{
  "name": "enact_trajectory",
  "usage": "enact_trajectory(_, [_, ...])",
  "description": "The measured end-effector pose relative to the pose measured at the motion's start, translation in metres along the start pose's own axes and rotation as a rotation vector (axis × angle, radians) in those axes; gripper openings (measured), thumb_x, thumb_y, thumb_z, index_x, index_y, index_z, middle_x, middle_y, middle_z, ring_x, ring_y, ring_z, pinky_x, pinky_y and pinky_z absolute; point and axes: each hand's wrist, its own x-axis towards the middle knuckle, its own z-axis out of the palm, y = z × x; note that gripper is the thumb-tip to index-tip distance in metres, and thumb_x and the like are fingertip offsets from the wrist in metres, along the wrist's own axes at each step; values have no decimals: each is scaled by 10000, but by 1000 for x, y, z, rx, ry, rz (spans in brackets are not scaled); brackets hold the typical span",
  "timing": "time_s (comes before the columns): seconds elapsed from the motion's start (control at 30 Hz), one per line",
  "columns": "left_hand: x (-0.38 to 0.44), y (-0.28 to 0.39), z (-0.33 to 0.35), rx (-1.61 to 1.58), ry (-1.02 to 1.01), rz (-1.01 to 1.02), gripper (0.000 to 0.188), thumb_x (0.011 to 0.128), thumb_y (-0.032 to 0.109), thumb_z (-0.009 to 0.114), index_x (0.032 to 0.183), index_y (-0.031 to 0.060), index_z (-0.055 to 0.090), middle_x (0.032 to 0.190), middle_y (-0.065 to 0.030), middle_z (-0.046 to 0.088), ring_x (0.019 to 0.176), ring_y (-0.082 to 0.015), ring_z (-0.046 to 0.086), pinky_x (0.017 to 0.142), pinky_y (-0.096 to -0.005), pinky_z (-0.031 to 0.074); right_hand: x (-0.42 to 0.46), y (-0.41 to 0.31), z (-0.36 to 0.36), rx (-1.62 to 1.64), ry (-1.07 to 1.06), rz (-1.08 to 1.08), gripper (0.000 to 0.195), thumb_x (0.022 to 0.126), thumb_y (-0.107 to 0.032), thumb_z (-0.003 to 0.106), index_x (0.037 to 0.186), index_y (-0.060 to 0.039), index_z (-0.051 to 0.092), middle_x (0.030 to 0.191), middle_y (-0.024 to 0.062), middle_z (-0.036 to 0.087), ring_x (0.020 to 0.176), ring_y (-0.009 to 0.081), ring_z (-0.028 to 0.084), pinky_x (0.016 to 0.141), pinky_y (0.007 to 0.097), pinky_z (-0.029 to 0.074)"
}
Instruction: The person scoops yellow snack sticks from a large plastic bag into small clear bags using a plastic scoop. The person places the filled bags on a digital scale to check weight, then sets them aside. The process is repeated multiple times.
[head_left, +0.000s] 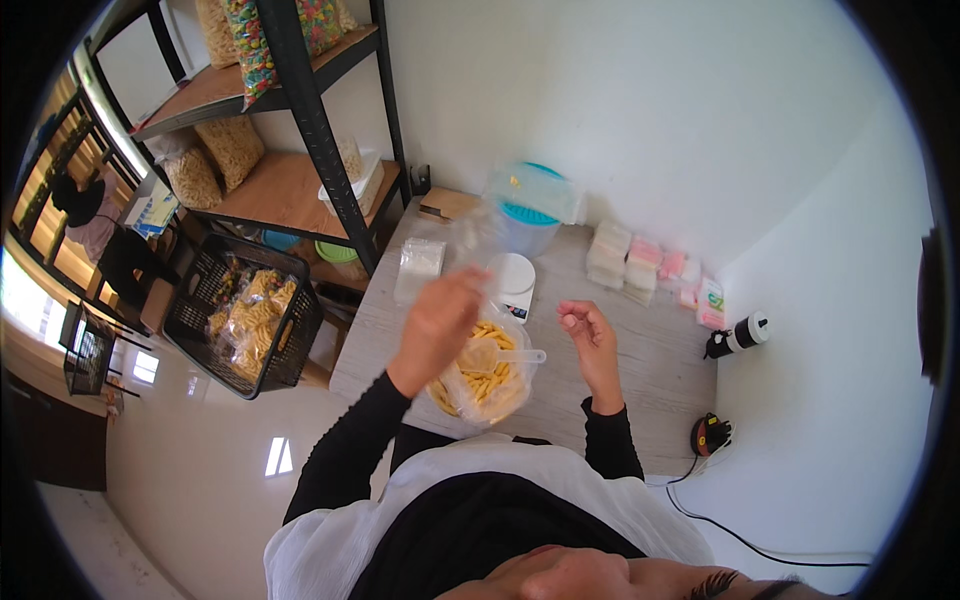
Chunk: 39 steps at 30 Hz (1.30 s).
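My left hand (446, 322), blurred by motion, is raised over the left rim of an open clear plastic bag of yellow stick-shaped snacks (491, 390). Its fingertips grip a small clear plastic bag (480, 229), a faint blur above them. A translucent plastic scoop (480, 356) lies on the snacks, its handle pointing right. To the right of the snack bag, my right hand (592, 349) hovers above the table with loosely curled fingers and nothing visible in them. Just beyond the snack bag sits a white digital kitchen scale (517, 277).
Flat clear bags (420, 262) lie left of the scale, near a teal-lidded tub (529, 217). Packets (637, 262) line the wall, with a bottle (739, 335) at right. A black crate (240, 322) of bagged snacks stands beside a shelf rack (300, 112). Another person (97, 217) is far left.
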Motion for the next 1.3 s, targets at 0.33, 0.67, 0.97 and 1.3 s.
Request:
enact_trajectory(0.33, [-22, 59, -4, -249, 3, -83, 492, 743, 136, 863, 1174, 66, 636, 1266, -95, 613, 1161, -265, 579, 1028, -409, 443, -17, -57, 40, 168, -130, -13, 225, 1017, -27, 571, 1236, 5, 616, 1105, 91, 675, 981, 146, 658, 887, 277, 530])
enact_trajectory(0.67, [-45, 5, -38, -896, 80, -575, 251, 838, -56, 719, 1077, 7, 675, 1183, -69, 590, 1095, -151, 566, 966, -284, 459, -7, -45, 35, 254, -231, -11, 260, 974, 10, 611, 1234, 11, 634, 1124, 83, 689, 984, 153, 663, 912, 305, 518])
enact_trajectory(0.97, [-178, -67, -44, -944, 363, -1064, 194, 990, 179, 653, 1151, 75, 622, 1392, -107, 579, 1253, -222, 553, 1109, -409, 411, -54, 167, -4, -391, -422, 63, 813, 847, -76, 777, 1534, -96, 342, 1498, 111, 446, 1304, 251, 511, 1077, 408, 449])
enact_trajectory(1.3, [-208, -91, 33, -1286, 324, -1326, 202, 1018, 297, 634, 1166, 164, 596, 1220, -19, 666, 1140, -169, 617, 969, -406, 474, -65, 215, 62, -67, -550, 139, 1147, 660, -222, 935, 1558, -53, 240, 1607, 153, 262, 1465, 327, 295, 1230, 473, 248])
